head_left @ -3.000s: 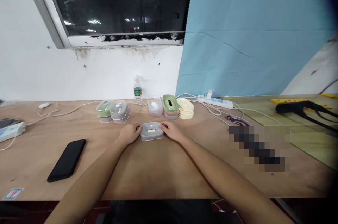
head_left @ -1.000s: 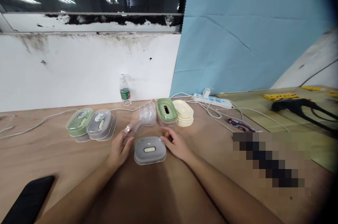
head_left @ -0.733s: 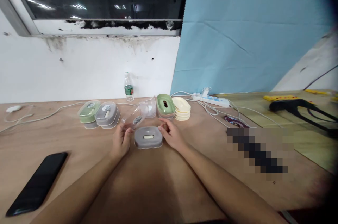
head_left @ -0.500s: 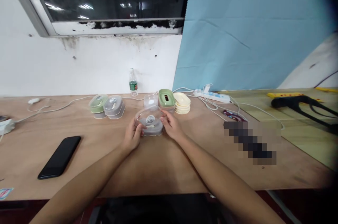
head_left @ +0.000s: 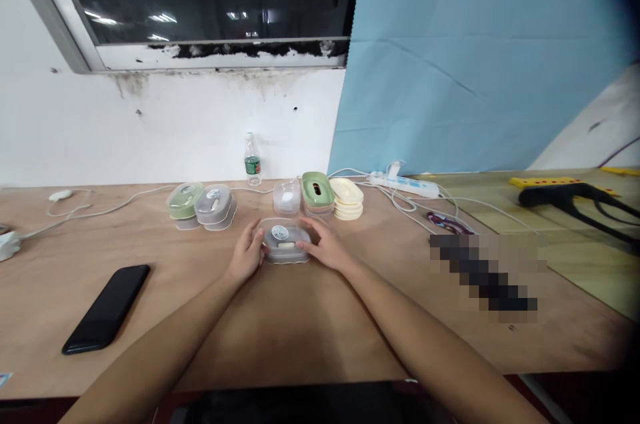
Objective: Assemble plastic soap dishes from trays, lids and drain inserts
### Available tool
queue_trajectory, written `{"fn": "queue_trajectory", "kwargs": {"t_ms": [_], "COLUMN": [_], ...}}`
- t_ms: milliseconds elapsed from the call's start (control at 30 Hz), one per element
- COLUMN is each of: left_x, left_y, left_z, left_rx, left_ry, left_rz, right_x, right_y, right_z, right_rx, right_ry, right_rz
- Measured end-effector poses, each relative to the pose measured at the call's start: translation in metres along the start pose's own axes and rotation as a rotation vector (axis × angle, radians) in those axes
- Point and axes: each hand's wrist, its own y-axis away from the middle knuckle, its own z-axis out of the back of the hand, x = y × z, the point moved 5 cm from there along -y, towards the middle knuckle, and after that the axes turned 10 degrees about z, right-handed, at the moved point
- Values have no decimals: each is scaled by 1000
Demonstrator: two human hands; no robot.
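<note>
On the table in front of me sits a grey soap box (head_left: 280,256), with a clear lid (head_left: 297,235) on top that carries a round white sticker and a pale oblong piece. My left hand (head_left: 245,255) curls around the lid's left side. Around the right side is my right hand (head_left: 326,245), its thumb over the front. Just behind stand a small clear lid (head_left: 287,197), a green tray with a slot (head_left: 310,185) on a base, and a stack of cream trays (head_left: 348,192). To the left, a green lidded box (head_left: 183,203) and a grey lidded box (head_left: 214,208) stand side by side.
A black phone (head_left: 106,309) lies at the left. A plastic bottle (head_left: 253,164) stands against the wall. Behind the trays, a white power strip (head_left: 407,184) trails cables. On the right are a blurred-out dark object (head_left: 483,274) and a black strap-like item (head_left: 555,197).
The clear lid, tilted up over the grey base before, now lies level on it. Both hands came down with it and stay at its sides.
</note>
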Motion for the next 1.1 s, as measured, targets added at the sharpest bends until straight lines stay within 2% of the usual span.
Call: {"fn": "queue_trajectory", "kwargs": {"t_ms": [133,267,567,700,800,967,1100], "left_x": [-3,-5,-8,-14,-15,-13,-12], "left_y": [-3,-3,0,4,4,2,2], "left_z": [8,13,13,13,14,14,14], "left_rx": [-44,-45,-62,-39,-42,-44,-12], "left_ry": [-242,-447,-769,-829,-849,-847,-853], "left_rz": [-75,-131,-113,-164,-155,-166,-189], "right_x": [-4,-6,-8,-10,-13,-13,-12], "right_y": [4,6,6,6,6,7,7], "right_z": [-6,-5,4,4,4,7,9], "right_rx": [136,107,97,110,124,206,196], "right_ry": [-43,-48,35,23,-4,-56,-67], "right_rz": [-20,-75,-164,-164,-175,-138,-129]}}
